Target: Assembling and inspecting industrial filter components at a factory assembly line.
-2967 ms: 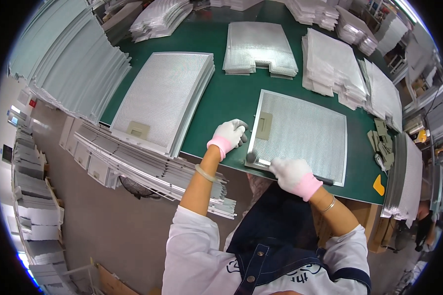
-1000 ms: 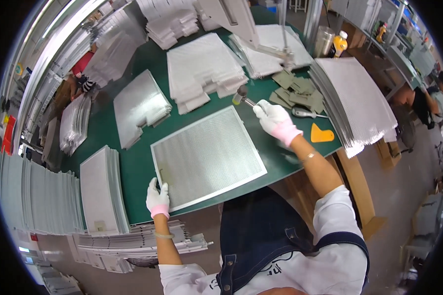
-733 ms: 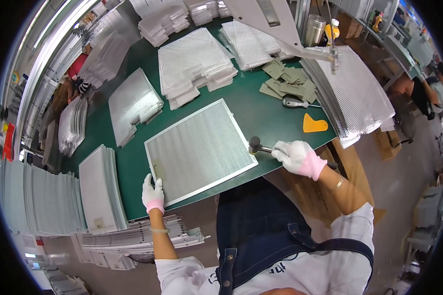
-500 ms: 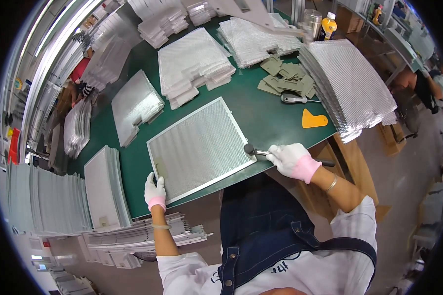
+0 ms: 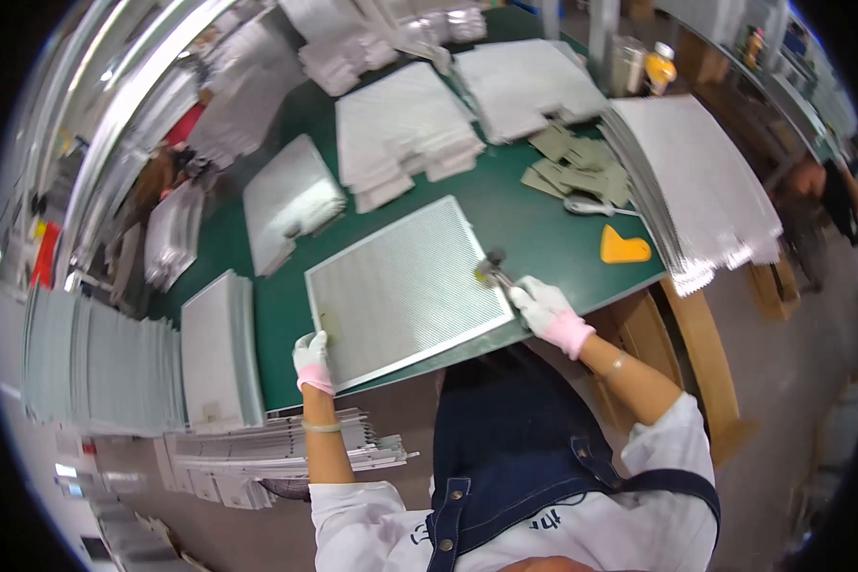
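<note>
Rectangular mesh panel (image 5: pixel 405 289), metal-framed and finely perforated, flat on green table (image 5: pixel 534 224) between both gloved hands. Left hand (image 5: pixel 311 358), in white glove with pink cuff, closed on near left corner of panel. Right hand (image 5: pixel 541 305), gloved alike, gripping small dark-headed hammer (image 5: pixel 493 273) with its head at panel's right edge. Beyond right hand: orange scraper (image 5: pixel 623 248), grey-green pads (image 5: pixel 572 162), metal tool (image 5: pixel 589 205). Right of right hand: fanned stack of mesh sheets (image 5: pixel 696 191). Beyond panel: white folded stacks (image 5: pixel 405 133). Left of left hand: further panels (image 5: pixel 219 348). Nothing lying between hands except panel itself.
</note>
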Tool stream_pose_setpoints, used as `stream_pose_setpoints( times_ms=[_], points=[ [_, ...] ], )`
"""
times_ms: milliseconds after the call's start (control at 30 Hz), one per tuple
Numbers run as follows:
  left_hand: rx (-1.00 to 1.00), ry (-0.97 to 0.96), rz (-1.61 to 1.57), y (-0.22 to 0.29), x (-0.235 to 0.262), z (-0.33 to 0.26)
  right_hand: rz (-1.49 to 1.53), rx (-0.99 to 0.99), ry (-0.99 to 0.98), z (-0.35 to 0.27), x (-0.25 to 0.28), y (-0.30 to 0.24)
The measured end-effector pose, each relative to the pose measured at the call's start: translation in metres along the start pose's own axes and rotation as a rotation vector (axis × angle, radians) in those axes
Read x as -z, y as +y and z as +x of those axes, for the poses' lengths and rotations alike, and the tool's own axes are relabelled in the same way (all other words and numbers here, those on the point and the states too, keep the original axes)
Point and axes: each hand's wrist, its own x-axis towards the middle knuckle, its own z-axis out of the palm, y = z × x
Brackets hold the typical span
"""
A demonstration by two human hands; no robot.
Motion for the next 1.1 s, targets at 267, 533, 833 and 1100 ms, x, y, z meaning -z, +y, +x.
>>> stream_pose_setpoints(
  times_ms=[267, 533, 833, 1100],
  points=[
    [-0.023, -0.246, -0.692, 0.094, 0.051, -0.083, -0.337, 0.129, 0.299, 0.009, 0.034, 0.020],
    [-0.119, 0.416, -1.031, 0.034, 0.201, -0.044, -1.005, 0.478, 0.508, 0.014, 0.080, 0.012],
    [0.171, 0.678, -0.067, -0.056, 0.241, -0.010, -0.811, 0.767, 0.321, 0.020, 0.018, -0.034],
    [-0.377, 0.493, 1.051, 0.055, 0.152, -0.049, -0.707, 0.896, 0.142, 0.048, -0.036, -0.079]
  ],
)
